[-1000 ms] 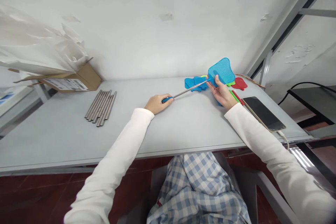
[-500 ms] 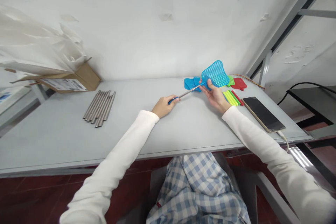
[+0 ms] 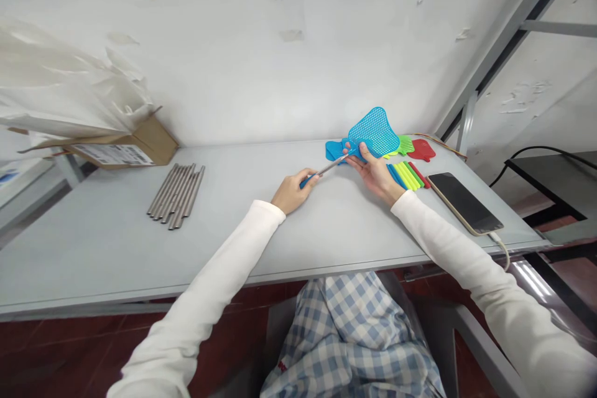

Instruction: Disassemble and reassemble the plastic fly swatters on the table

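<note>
A fly swatter with a blue mesh head [image 3: 374, 130], a metal rod [image 3: 332, 165] and a blue handle is held slanted over the table. My left hand [image 3: 293, 191] is closed around the handle end. At the other end, my right hand [image 3: 373, 174] grips the base of the mesh head, thumb on top. Behind my right hand lie more blue swatter heads [image 3: 334, 150], partly covered. Beside them are a green hand-shaped head [image 3: 406, 145] and a red one [image 3: 422, 150]. Blue, yellow, green and red handle tubes [image 3: 410, 175] lie in a row near my right wrist.
Several metal rods [image 3: 175, 196] lie in a bundle on the left of the grey table [image 3: 233, 242]. An open cardboard box [image 3: 149, 143] stands behind them at the back left. A phone [image 3: 465, 203] with a white cable rests at the right. A white wall borders the back.
My right hand and the swatter's head have shifted a little left, nearer my left hand, uncovering more of the blue tubes. The view has turned slightly. Both hands keep their hold.
</note>
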A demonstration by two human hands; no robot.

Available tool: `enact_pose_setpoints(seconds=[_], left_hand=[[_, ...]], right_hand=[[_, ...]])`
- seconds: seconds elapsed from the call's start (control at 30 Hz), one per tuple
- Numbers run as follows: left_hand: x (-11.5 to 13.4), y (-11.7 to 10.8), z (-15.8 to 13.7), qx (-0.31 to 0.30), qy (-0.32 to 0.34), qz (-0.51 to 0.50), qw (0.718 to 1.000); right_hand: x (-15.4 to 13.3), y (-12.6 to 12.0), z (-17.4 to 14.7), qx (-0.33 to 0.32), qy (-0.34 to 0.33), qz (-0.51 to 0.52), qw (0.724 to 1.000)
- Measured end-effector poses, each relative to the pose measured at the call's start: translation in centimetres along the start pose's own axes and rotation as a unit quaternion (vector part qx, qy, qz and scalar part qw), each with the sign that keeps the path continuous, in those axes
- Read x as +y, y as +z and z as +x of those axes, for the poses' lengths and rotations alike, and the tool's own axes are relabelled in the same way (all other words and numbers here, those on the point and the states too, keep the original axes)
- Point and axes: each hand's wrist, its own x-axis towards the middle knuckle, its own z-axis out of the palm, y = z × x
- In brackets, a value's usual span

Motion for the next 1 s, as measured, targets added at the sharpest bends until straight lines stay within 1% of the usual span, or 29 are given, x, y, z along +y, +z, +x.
enact_pose_setpoints(seconds=[0.1,0.17,0.2,0.27,0.33,0.4,0.47,0.57,0.63,0.77,0.93,1.0], left_hand=[[0.2,-0.2,-0.2,-0.015,-0.014,-0.033,0.999],[0.2,-0.5,-0.5,-0.01,-0.022,-0.038,0.999],[0.2,-0.8,-0.8,0.003,-0.025,-0.036,0.999],[-0.1,-2.0,-1.8,0.047,-0.03,-0.027,0.998],[-0.9,-3.8,-3.5,0.105,-0.04,-0.018,0.994],[-1.9,-6.3,-5.9,0.15,-0.062,-0.016,0.987],[-3.2,-9.1,-8.6,0.186,-0.109,-0.001,0.977],[-4.7,-13.2,-12.6,0.254,-0.183,0.058,0.948],[-5.3,-15.4,-14.9,0.275,-0.243,0.089,0.926],[-6.1,-18.8,-18.1,0.287,-0.317,0.161,0.889],[-7.6,-22.4,-21.1,0.285,-0.377,0.182,0.862],[-8.5,-23.7,-22.0,0.282,-0.424,0.199,0.838]], right_hand=[[-0.2,-0.1,0.1,-0.011,0.014,-0.014,1.0],[-0.2,-0.3,0.1,-0.027,0.025,-0.015,0.999],[-0.2,-0.5,0.1,-0.037,0.031,-0.014,0.999],[-0.1,-0.8,0.2,-0.049,0.047,-0.02,0.997],[0.0,-1.2,0.2,-0.056,0.061,-0.04,0.996],[0.2,-1.4,0.3,-0.067,0.071,-0.064,0.993],[0.4,-1.6,0.3,-0.084,0.082,-0.079,0.99],[0.7,-1.6,0.2,-0.113,0.115,-0.093,0.983],[1.0,-1.7,0.1,-0.133,0.135,-0.11,0.976],[1.5,-1.9,0.0,-0.151,0.149,-0.149,0.966],[1.4,-2.0,0.0,-0.146,0.155,-0.163,0.963],[1.2,-1.8,-0.1,-0.148,0.163,-0.168,0.961]])
